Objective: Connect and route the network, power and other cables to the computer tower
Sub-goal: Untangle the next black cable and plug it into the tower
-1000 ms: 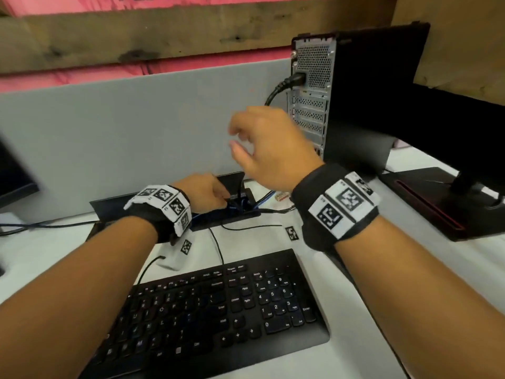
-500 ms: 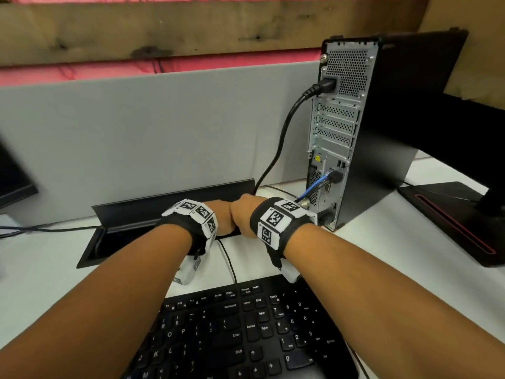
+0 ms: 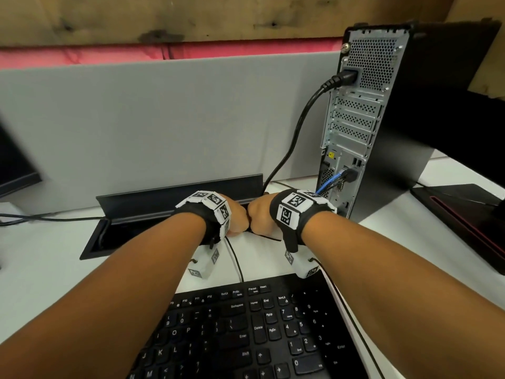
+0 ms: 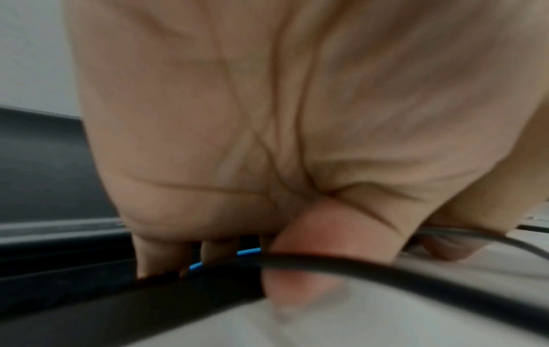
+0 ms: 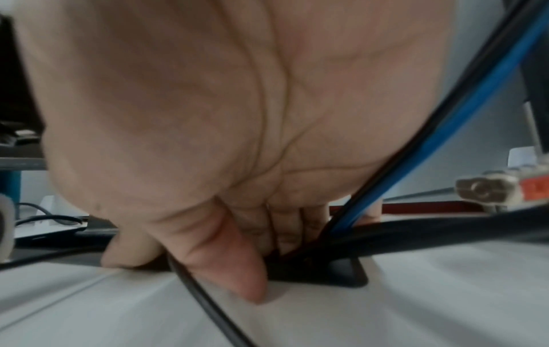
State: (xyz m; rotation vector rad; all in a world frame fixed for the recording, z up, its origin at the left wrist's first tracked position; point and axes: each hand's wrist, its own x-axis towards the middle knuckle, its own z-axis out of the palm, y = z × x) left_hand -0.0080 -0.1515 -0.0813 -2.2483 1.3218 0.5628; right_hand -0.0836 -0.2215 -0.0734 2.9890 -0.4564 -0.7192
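Head view: left hand [image 3: 237,218] and right hand [image 3: 261,217] meet knuckle to knuckle at frame centre over the desk cable tray [image 3: 169,214]; the computer tower [image 3: 382,119] stands upper right, with power cable [image 3: 295,132] and blue network cable [image 3: 332,181] plugged in.

Left wrist view: fingers [image 4: 160,256] reach into the tray while the thumb [image 4: 312,270] lies against a black cable [image 4: 415,281]; whether they grasp it I cannot tell.

Right wrist view: fingers [image 5: 297,225] dip into the tray opening beside the blue cable [image 5: 445,131]; grasp unclear.

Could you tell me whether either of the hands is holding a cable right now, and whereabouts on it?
It cannot be told. Both the left hand and the right hand reach fingers-down into the desk's cable tray among the blue network cable and black cables, with the fingertips hidden.
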